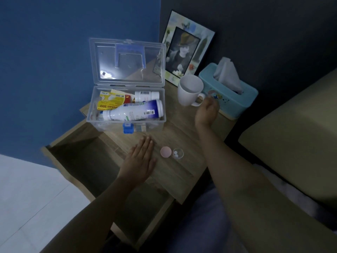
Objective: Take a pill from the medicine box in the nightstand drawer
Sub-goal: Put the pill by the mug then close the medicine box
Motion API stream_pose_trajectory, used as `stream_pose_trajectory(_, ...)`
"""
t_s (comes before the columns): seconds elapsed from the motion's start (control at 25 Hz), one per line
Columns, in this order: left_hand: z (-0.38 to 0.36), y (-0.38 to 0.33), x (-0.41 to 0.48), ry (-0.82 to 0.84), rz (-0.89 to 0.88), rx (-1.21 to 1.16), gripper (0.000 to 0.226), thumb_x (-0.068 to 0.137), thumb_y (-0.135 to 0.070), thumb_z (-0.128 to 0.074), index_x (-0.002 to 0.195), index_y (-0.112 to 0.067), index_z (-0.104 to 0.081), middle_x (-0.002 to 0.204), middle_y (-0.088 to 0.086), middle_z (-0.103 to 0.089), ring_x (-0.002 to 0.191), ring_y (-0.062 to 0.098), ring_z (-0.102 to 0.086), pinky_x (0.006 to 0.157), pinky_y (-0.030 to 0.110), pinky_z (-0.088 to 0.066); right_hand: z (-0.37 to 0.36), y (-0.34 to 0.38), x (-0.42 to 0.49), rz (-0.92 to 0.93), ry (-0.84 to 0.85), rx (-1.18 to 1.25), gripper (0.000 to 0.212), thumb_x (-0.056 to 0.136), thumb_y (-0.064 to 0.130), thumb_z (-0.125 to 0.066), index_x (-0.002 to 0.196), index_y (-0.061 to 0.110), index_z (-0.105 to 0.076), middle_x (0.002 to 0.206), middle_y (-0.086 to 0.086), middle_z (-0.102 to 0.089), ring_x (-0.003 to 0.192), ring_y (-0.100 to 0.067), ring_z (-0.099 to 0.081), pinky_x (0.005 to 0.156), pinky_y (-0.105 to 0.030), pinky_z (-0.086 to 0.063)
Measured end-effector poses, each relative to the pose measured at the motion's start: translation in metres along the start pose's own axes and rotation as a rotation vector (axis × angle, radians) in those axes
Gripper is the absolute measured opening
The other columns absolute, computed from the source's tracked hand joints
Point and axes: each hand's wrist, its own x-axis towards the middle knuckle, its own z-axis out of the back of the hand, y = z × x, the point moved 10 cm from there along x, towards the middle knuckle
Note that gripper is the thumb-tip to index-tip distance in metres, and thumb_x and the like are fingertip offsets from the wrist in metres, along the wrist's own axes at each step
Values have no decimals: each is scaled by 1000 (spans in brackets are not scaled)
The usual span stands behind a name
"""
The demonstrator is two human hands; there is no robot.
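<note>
The clear medicine box stands on the nightstand top with its lid raised, holding a large white bottle, a smaller white bottle and a yellow packet. A small clear pill container with two white pills sits near the front, its pink cap beside it. My left hand lies flat and open on the wood, just left of the cap. My right hand is blurred beside the white mug's handle, fingers curled; whether it grips the handle is unclear.
The nightstand drawer is pulled out below my left hand. A photo frame leans against the dark wall behind the mug. A teal tissue box stands at the right. A beige bed edge lies further right.
</note>
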Motion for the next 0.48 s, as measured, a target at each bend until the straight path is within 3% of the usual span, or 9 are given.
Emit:
stream_pose_trajectory(0.16, -3, 1, 2, 16, 6, -7, 62, 96, -48, -15, 144, -17, 9, 150, -4, 16, 141, 12, 17, 113, 31, 6, -16, -15, 9, -127, -47, 119, 37, 98, 22, -40, 96, -7, -62, 101, -27, -65, 95, -37, -60, 77, -35, -44)
stream_pose_trajectory(0.24, -4, 2, 3, 9, 6, 5, 61, 96, -48, -13, 142, -17, 10, 151, -3, 16, 141, 13, 16, 113, 31, 6, -24, -24, 13, -206, -39, 200, 41, 98, 30, -40, 91, -2, -65, 98, -23, -68, 91, -35, -63, 77, -38, -49)
stream_pose_trajectory(0.32, -4, 1, 3, 2, -1, 12, 62, 94, -49, -11, 144, -16, 7, 152, -2, 13, 142, 13, 15, 114, 31, 6, -30, -29, 17, -240, -19, 238, 42, 97, 36, -40, 74, 9, -64, 90, -18, -69, 87, -32, -63, 76, -39, -50)
stream_pose_trajectory(0.4, -4, 1, 4, -4, -1, 8, 64, 93, -50, -9, 146, -16, 3, 151, -3, 12, 142, 13, 14, 114, 31, 5, -35, -28, 20, -251, -12, 265, 41, 96, 31, -45, 57, 19, -53, 78, -14, -63, 78, -26, -60, 68, -32, -44)
stream_pose_trajectory(0.48, -3, 3, 4, -12, 6, 8, 61, 95, -48, -12, 145, -17, 5, 151, -5, 13, 141, 11, 16, 114, 31, 6, -39, -25, 19, -262, -20, 303, 38, 94, 21, -49, 56, 17, -50, 74, -11, -58, 73, -20, -54, 65, -29, -37)
